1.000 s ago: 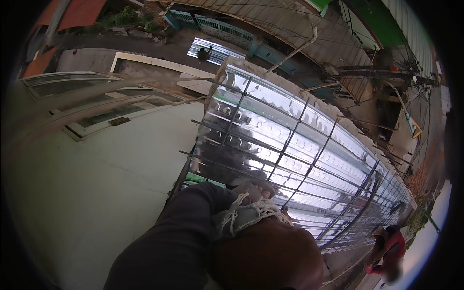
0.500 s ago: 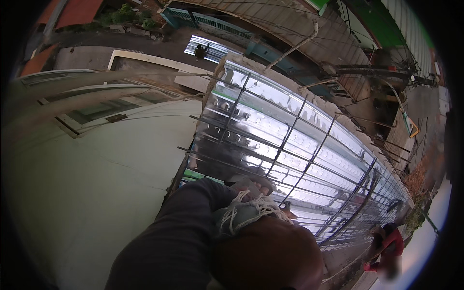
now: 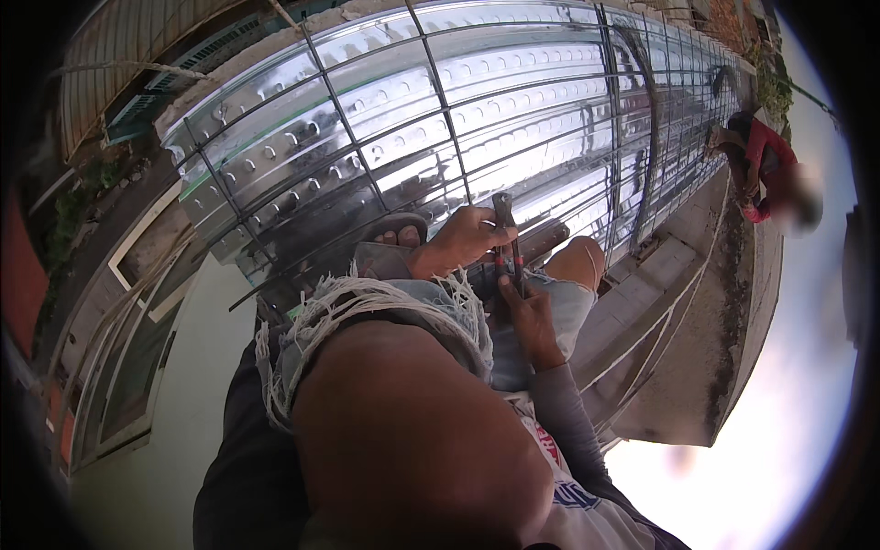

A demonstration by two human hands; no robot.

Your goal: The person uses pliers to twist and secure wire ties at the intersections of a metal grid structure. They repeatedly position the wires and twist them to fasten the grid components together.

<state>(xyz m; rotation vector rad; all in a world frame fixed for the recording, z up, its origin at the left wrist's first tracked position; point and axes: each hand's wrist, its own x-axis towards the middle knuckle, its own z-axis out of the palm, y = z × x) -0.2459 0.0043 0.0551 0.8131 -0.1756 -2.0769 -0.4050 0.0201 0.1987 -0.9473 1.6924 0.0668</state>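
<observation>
Steel pliers [image 3: 507, 240] stand upright, gripped by the left hand [image 3: 463, 240] above, the right hand [image 3: 530, 316] pinching below.

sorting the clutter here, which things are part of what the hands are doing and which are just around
In use: left hand, right hand, pliers, steel rebar grid, ribbed metal decking.
Just around: sandal, another person in red, concrete ledge.

Both hands close together past the bent knee, left hand [image 3: 458, 240] and right hand [image 3: 530, 321] curled shut.
</observation>
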